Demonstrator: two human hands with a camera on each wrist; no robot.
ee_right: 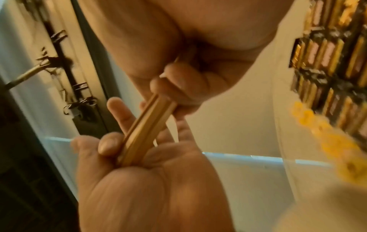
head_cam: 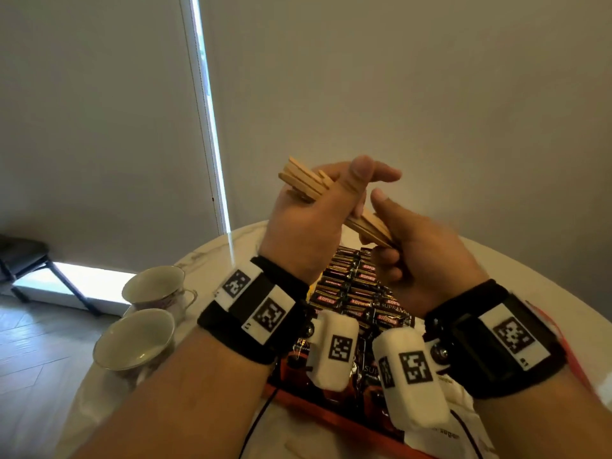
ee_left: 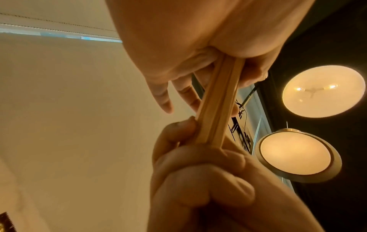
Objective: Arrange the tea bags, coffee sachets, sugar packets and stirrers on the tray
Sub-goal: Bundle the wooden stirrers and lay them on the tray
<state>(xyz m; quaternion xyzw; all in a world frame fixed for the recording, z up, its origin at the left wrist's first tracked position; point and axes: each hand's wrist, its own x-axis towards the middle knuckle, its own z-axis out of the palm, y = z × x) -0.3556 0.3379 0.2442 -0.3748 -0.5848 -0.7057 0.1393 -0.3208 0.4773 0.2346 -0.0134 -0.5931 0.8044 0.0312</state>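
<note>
A bundle of wooden stirrers (head_cam: pixel 306 182) is held slanted in the air above the tray, between both hands. My left hand (head_cam: pixel 308 220) holds its upper part, the thumb pressing the stirrers (ee_right: pixel 147 128) against the fingers. My right hand (head_cam: pixel 420 256) has its fingers curled round the lower end of the stirrers (ee_left: pixel 216 102). Below the hands, dark red coffee sachets (head_cam: pixel 351 286) lie in rows on the orange tray (head_cam: pixel 331 414). White sugar packets (head_cam: pixel 458 409) lie at the tray's near right. The wrist cameras hide part of the tray.
Two empty teacups (head_cam: pixel 155 286) (head_cam: pixel 135 339) stand at the left edge of the round white table (head_cam: pixel 212 256). One loose stirrer (head_cam: pixel 296 449) lies on the table in front of the tray. Blurred yellow packets (ee_right: pixel 327 141) sit beside the coffee sachets (ee_right: pixel 327 62). A dark chair (head_cam: pixel 23 256) stands far left.
</note>
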